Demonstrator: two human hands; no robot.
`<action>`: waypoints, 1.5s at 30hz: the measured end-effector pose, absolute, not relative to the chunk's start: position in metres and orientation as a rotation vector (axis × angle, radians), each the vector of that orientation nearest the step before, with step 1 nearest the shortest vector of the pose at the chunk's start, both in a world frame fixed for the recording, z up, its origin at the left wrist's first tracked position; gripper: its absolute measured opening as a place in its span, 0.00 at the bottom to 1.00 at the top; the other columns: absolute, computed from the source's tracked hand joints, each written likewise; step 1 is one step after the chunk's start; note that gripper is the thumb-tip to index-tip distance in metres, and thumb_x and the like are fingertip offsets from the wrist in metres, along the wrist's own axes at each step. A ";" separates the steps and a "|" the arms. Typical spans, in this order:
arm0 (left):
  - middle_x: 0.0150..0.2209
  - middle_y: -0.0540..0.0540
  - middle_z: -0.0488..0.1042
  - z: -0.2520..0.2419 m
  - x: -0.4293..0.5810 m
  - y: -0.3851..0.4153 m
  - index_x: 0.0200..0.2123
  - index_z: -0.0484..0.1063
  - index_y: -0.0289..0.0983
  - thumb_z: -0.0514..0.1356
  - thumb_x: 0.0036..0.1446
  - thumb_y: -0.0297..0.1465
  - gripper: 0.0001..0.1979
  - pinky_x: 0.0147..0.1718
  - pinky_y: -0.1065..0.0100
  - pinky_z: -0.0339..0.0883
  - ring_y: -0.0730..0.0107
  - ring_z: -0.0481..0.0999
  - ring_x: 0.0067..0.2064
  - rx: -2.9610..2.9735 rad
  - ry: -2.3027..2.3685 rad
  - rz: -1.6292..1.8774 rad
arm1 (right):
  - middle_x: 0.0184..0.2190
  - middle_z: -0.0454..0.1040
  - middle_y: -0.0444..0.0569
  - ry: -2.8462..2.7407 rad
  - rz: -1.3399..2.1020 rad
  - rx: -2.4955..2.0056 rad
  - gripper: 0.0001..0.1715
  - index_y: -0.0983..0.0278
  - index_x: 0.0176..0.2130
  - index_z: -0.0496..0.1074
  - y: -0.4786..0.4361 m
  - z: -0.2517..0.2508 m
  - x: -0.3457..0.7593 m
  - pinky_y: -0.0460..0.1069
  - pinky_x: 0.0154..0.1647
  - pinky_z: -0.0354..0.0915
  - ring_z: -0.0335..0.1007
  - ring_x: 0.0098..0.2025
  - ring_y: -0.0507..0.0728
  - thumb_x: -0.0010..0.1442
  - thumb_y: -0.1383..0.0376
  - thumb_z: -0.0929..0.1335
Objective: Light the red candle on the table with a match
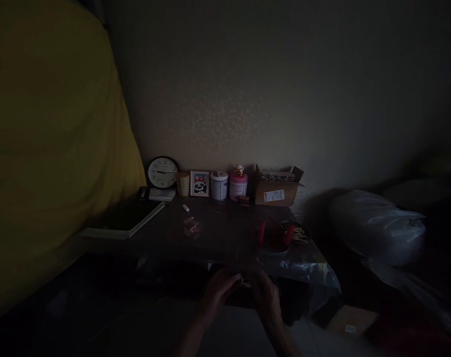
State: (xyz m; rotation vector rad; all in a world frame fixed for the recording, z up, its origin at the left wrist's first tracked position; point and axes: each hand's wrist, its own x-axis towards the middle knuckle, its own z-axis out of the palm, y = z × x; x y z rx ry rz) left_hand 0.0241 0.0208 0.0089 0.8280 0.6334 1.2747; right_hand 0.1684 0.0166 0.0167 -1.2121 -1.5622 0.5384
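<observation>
The room is very dim. My left hand (218, 292) and my right hand (266, 296) meet low in the middle of the view, in front of the near edge of a dark table (225, 238). Their fingers curl toward each other around a small pale thing (245, 282) that I cannot make out. On the table beyond them stands a red object (273, 237) beside a small dish of brownish bits (299, 234).
Along the wall stand a round clock (162, 172), a panda picture (199, 184), a white jar (219, 185), a pink jar (238, 185) and an open cardboard box (277, 187). A book (126, 220) lies at the left. A yellow curtain (50, 148) hangs left; a white bag (376, 225) sits right.
</observation>
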 end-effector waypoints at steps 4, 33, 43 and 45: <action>0.37 0.45 0.77 0.008 0.024 0.021 0.33 0.75 0.35 0.64 0.47 0.30 0.08 0.48 0.61 0.63 0.59 0.73 0.46 0.818 0.657 1.274 | 0.33 0.77 0.49 -1.635 0.416 -1.239 0.17 0.61 0.37 0.74 0.013 0.021 0.167 0.44 0.33 0.67 0.74 0.34 0.55 0.59 0.54 0.62; 0.42 0.43 0.77 0.040 0.024 0.018 0.37 0.75 0.37 0.65 0.46 0.34 0.14 0.46 0.62 0.64 0.58 0.73 0.47 0.795 0.697 1.237 | 0.31 0.75 0.48 -1.636 0.063 -1.102 0.10 0.63 0.37 0.70 0.015 0.040 0.178 0.44 0.32 0.67 0.73 0.33 0.53 0.60 0.66 0.61; 0.38 0.44 0.77 0.049 0.028 0.015 0.35 0.75 0.36 0.64 0.48 0.33 0.10 0.45 0.63 0.65 0.61 0.73 0.44 0.852 0.679 1.310 | 0.31 0.75 0.49 -1.727 -0.056 -0.981 0.12 0.61 0.39 0.70 0.005 0.057 0.175 0.47 0.33 0.67 0.71 0.34 0.54 0.61 0.69 0.60; 0.36 0.44 0.77 0.047 0.028 0.018 0.34 0.75 0.36 0.65 0.45 0.34 0.11 0.41 0.65 0.66 0.63 0.75 0.40 0.813 0.742 1.312 | 0.32 0.75 0.48 -1.660 -0.071 -0.997 0.11 0.61 0.40 0.70 -0.002 0.066 0.177 0.47 0.33 0.67 0.71 0.35 0.54 0.60 0.68 0.61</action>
